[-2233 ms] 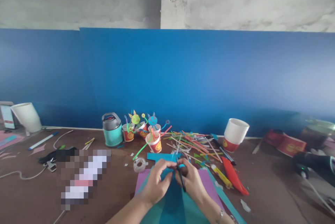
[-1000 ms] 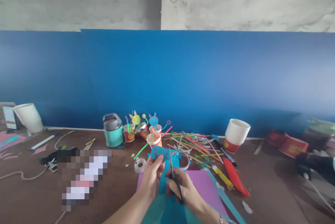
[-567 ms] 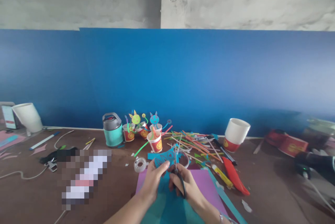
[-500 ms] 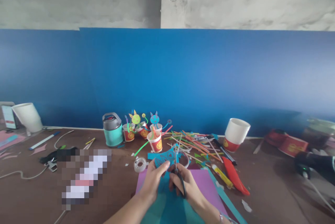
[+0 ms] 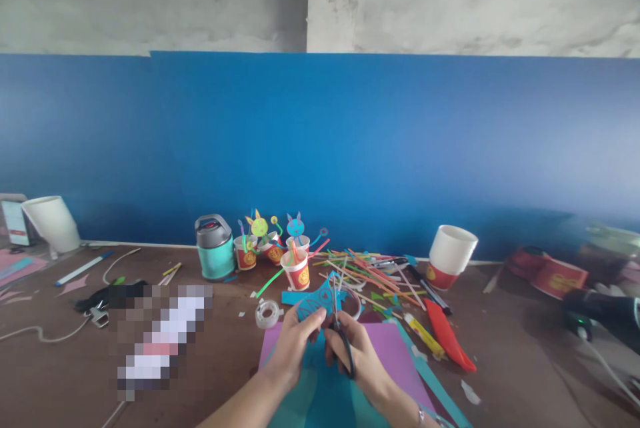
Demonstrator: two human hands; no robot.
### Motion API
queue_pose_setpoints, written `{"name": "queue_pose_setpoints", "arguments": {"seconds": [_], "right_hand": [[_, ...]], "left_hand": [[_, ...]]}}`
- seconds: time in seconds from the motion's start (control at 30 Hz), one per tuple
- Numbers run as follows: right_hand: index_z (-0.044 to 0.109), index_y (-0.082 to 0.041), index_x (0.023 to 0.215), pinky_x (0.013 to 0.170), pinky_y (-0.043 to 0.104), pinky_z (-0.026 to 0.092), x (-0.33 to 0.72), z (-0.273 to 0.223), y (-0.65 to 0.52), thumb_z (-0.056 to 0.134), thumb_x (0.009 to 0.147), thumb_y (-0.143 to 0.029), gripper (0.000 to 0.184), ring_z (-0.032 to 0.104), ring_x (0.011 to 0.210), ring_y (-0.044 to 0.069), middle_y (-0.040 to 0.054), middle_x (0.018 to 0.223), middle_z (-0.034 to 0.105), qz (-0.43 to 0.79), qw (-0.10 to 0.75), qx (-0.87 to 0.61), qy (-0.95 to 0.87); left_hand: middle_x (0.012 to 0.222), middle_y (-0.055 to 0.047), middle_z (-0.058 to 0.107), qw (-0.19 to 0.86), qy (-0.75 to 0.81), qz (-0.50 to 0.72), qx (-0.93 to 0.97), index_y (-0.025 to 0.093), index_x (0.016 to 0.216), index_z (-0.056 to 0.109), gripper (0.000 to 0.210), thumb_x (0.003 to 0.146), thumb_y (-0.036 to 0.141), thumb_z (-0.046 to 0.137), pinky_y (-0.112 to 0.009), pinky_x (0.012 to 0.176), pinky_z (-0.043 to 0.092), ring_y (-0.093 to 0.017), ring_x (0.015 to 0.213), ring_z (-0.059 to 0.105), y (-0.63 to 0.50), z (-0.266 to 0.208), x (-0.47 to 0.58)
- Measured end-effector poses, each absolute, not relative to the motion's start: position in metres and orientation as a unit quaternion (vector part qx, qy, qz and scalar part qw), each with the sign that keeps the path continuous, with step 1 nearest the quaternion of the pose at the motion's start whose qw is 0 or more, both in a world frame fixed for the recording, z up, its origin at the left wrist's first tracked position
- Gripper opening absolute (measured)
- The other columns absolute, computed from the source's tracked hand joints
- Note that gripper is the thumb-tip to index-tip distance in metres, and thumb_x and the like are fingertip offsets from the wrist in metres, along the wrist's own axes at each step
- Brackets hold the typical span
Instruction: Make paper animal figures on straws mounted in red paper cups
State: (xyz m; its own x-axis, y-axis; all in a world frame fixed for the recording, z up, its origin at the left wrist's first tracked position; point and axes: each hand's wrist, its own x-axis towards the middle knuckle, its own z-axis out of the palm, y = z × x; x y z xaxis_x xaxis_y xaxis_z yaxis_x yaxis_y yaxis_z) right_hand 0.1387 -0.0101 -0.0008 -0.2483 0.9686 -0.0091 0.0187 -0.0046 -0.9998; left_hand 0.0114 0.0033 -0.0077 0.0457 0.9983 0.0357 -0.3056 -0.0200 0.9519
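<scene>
My left hand [image 5: 299, 333] is closed on a piece of blue paper [image 5: 311, 306] with shapes drawn on it in dark lines. My right hand [image 5: 359, 347] grips a pair of black-handled scissors [image 5: 345, 349], whose blades point away from me at the paper's right edge. Under both hands lie a teal sheet [image 5: 295, 408] and a purple sheet [image 5: 393, 341]. Just beyond them are a small roll of clear tape [image 5: 267, 314] and a larger roll [image 5: 356, 305], partly covered. A paper cup with straws [image 5: 299, 275] stands behind the blue paper.
Decorated cups with a yellow figure [image 5: 259, 227] and a blue figure [image 5: 295, 227] stand at the back beside a teal flask [image 5: 217, 258]. To the right are scattered straws [image 5: 375, 275], a yellow tube [image 5: 424, 336], a red pouch [image 5: 447, 335] and stacked paper cups [image 5: 453, 251].
The blue paper has tilted slightly in my left hand at the scissor blades. Both hands otherwise keep nearly the same place, and the table things have not moved.
</scene>
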Motion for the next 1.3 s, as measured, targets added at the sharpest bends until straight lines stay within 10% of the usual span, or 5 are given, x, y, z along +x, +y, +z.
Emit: {"name": "queue_pose_setpoints", "arguments": {"seconds": [1.3], "right_hand": [[0.051,-0.018,0.070,0.039,0.020,0.028,0.139,-0.002,-0.009,0.070,0.068,-0.054,0.040,0.041,0.036,0.007,-0.0077,0.039,0.048,0.542,0.451,-0.443,-0.553]], "left_hand": [[0.055,0.008,0.046,0.638,0.391,0.539,0.387,0.017,0.080,0.059,0.036,0.059,0.040,0.078,-0.022,0.046,0.022,-0.007,0.047,0.032,0.001,-0.001,0.010]]}}
